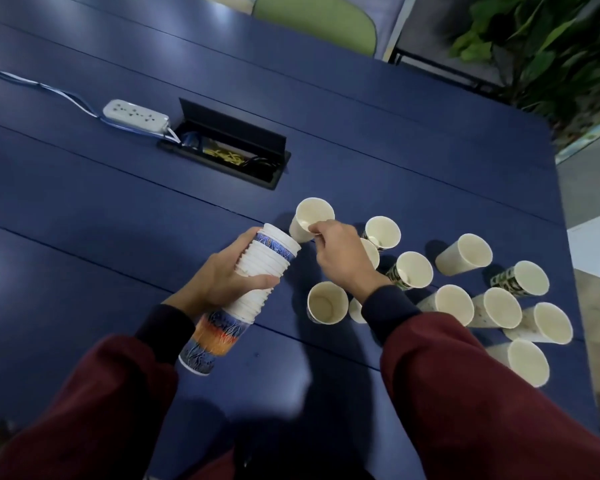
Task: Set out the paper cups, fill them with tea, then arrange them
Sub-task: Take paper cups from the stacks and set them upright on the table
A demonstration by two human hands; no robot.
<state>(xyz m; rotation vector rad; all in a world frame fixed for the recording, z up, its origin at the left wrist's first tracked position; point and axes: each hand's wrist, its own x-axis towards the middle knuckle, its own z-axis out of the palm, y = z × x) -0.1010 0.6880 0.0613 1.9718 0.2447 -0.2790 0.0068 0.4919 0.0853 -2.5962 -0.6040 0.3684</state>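
The paper cup (309, 216) looks thin, probably light and easy to crush, so it is better taken at the rolled rim, its stiffest part. The right hand (340, 258) pinches this rim; the cup leans at 11 o'clock from the hand, on or just above the blue table (118, 209). The left hand (222, 277) grips the ribbed stack of cups (274, 252) at 9 o'clock. Other empty cups (327, 303) — smooth, tapered — stand toward 3 o'clock.

- Your paper cup stack (267, 258): matt white paper.
- Table (84, 209): smooth, faint sheen.
- Power strip (136, 116): glossy white plastic.
- Your sleeves (465, 393): matt cloth.
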